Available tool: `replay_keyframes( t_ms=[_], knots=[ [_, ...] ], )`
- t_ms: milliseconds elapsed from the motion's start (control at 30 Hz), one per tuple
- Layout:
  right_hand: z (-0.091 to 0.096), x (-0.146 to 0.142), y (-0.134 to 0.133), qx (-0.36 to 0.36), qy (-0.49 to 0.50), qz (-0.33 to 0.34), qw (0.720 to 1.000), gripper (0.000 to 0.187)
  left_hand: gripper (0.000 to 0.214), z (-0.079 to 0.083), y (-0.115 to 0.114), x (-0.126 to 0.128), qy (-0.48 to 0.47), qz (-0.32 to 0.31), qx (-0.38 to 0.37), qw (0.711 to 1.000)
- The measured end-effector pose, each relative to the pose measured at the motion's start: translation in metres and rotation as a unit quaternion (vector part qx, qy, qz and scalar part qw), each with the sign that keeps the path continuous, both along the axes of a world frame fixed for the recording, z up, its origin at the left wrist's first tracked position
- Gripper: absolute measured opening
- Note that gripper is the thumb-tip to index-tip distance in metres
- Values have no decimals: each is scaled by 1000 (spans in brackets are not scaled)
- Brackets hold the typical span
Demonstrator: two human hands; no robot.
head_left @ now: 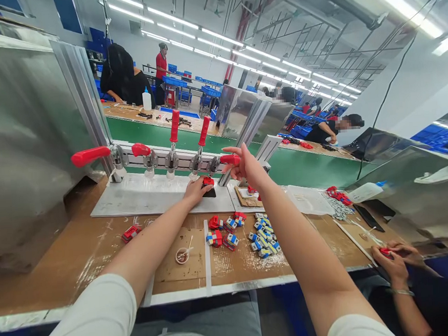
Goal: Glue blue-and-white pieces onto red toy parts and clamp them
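Note:
My left hand [196, 190] rests on the grey metal plate [143, 196] with its fingers closed on a small red and black part [209, 185] under the clamp row. My right hand [248, 166] is raised at the rightmost toggle clamp, palm against its red handle [229, 159], with the index finger stretched out to the left. Two other clamp handles [174, 124] stand upright and two more [90, 155] lie flat to the left.
Several red, blue and white small parts [262, 233] lie on the brown bench, one red part [131, 233] apart at left. A small dish with a stick [182, 255] stands near the front. A co-worker's hands [393, 259] hold a red part at right; a squeeze bottle [366, 191] lies there.

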State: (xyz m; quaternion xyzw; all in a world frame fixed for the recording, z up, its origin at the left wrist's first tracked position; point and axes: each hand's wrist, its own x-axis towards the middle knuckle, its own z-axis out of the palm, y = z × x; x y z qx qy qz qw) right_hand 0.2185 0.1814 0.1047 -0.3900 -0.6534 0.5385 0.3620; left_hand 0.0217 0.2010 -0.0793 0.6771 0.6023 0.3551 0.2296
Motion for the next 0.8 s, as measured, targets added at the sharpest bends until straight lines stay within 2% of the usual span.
replay_keyframes(
  t_ms=[67,133,267,400,600,800],
  knots=[
    [12,-8,-4,-31,-25,31,999,62,40,2,3,0,20,-10,-5,1000],
    [11,-14,-11,-50,-22,34,998,50,41,2,5,1,33,-16,-8,999],
    [-15,-17,-24,-38,51,40,997,29,40,2,6,1,43,-16,-9,999],
    [-43,-18,-29,-12,84,39,996,19,40,0,6,2,46,-12,-10,999],
    [-75,-17,-32,42,59,35,997,15,43,1,5,2,40,-5,-13,999],
    [-106,-17,-26,93,49,30,994,19,40,1,4,1,32,-11,-9,999]
  ],
)
